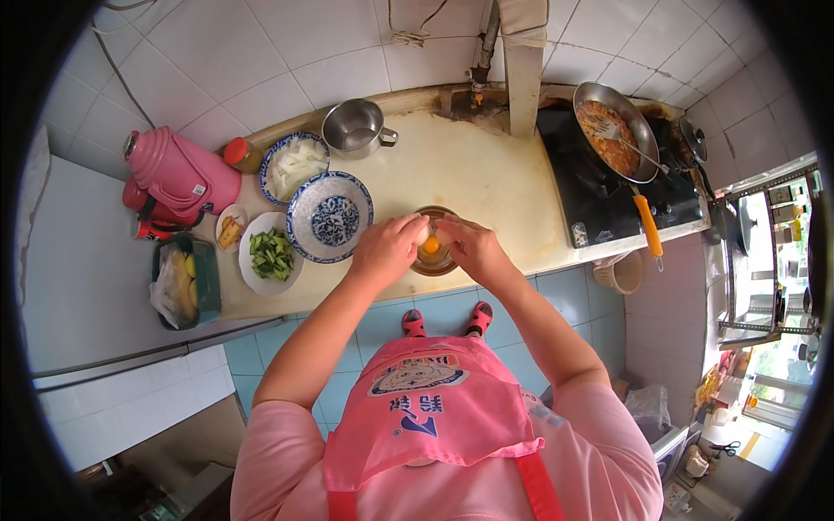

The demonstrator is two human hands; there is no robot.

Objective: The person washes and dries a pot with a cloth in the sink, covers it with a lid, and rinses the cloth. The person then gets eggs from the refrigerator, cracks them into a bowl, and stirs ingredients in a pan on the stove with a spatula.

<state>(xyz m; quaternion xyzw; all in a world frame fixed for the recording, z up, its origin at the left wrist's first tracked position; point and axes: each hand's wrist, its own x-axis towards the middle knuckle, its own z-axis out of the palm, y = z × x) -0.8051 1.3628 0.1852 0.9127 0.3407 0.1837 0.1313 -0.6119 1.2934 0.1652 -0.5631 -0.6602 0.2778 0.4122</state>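
since the shell (423, 234) is parted and a round orange yolk (431, 246) shows beneath it, i judge the cracking of this egg nearly done. the yolk lies over the middle of the small bowl (432, 209), just ahead of me toward 12 o'clock; whether it rests on the bottom or is dropping, i cannot tell. what seems left is draining the shell and letting go of it, and nothing looks beaten. other preparation looks finished: cut green pieces (271, 254) sit at 9 o'clock from the small bowl, white pieces (297, 168) at 10, and the pan (645, 132) at 2 holds reddish food.

my left hand (388, 250) comes in from 9 o'clock and my right hand (476, 252) from 3, backs upward, fingers curled inward so the tips nearly meet over the bowl. each pinches its part of the shell, though the thumbs are mostly hidden. my elbows spread wide, toward 8 and 4, with both forearms angling forward and inward.
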